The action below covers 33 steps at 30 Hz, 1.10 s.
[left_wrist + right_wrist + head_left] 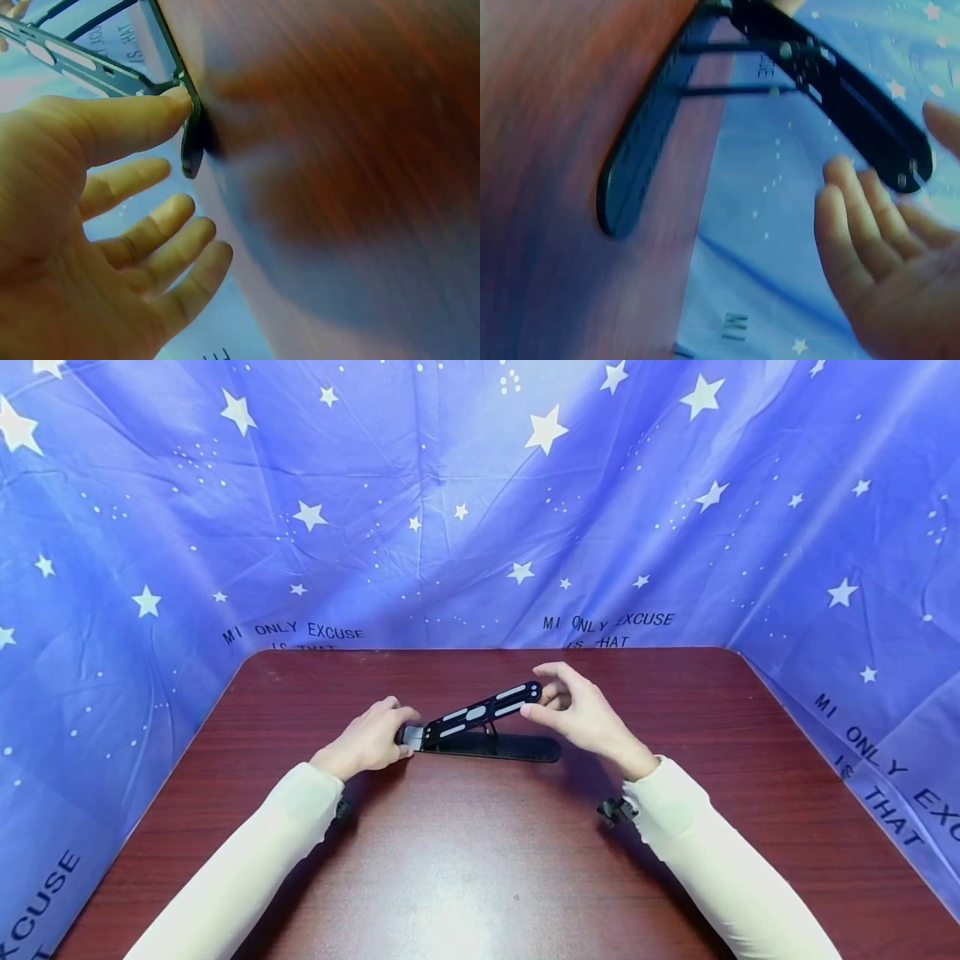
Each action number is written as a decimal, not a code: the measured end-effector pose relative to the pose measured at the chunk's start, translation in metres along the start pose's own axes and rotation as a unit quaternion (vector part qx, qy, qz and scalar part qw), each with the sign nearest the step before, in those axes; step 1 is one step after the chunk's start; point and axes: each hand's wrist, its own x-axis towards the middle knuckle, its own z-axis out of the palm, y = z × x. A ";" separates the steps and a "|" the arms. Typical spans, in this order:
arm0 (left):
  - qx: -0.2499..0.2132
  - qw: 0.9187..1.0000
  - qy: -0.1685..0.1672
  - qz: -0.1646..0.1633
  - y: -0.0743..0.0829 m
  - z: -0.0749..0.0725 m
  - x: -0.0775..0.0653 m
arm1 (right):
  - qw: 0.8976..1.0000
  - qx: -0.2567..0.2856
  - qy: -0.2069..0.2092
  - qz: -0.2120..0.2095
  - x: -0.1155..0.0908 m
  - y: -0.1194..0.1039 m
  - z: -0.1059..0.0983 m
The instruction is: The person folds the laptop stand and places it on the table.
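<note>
A black folding stand [480,713] sits on the table, its slotted upper arm raised at a slant above a long flat base [525,747]. Thin struts [735,91] link arm and base in the right wrist view. At the hinged left end, my left hand [369,737] holds the stand: the thumb [135,124] lies against its short end lip [193,154], and the other fingers fan out loosely. My right hand [588,718] surrounds the arm's raised end, thumb on one side, relaxed fingers [862,225] on the other. Firm contact there is not visible.
A dark red wood-grain table [450,835] lies under the stand. Behind and at both sides hangs a blue cloth [420,460] with white stars and printed lettering. Dark wrist devices [617,812] show under the pale sleeves [720,852].
</note>
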 end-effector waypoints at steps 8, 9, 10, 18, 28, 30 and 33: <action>0.015 1.000 0.004 -0.020 -0.008 0.001 -0.001 | 0.995 0.061 -0.079 -0.021 0.001 -0.019 -0.017; 0.014 1.000 0.006 -0.019 -0.008 0.002 -0.001 | 0.994 0.065 -0.081 -0.019 0.001 -0.021 -0.017; 0.013 1.000 0.008 -0.019 -0.009 0.002 0.000 | 0.994 0.068 -0.082 -0.018 0.001 -0.021 -0.018; 0.015 0.999 0.009 -0.030 -0.010 0.004 0.003 | 0.990 0.116 -0.077 -0.008 0.006 0.008 -0.011; -0.011 0.999 0.008 -0.042 -0.011 0.003 0.008 | 0.990 0.131 -0.051 -0.024 0.003 0.009 -0.004; -0.026 0.999 0.006 -0.044 -0.013 0.002 0.009 | 0.990 0.130 -0.049 -0.020 0.000 0.000 -0.004; -0.051 0.997 0.003 -0.051 -0.017 0.002 0.014 | 0.991 0.122 -0.048 -0.007 -0.006 -0.016 -0.006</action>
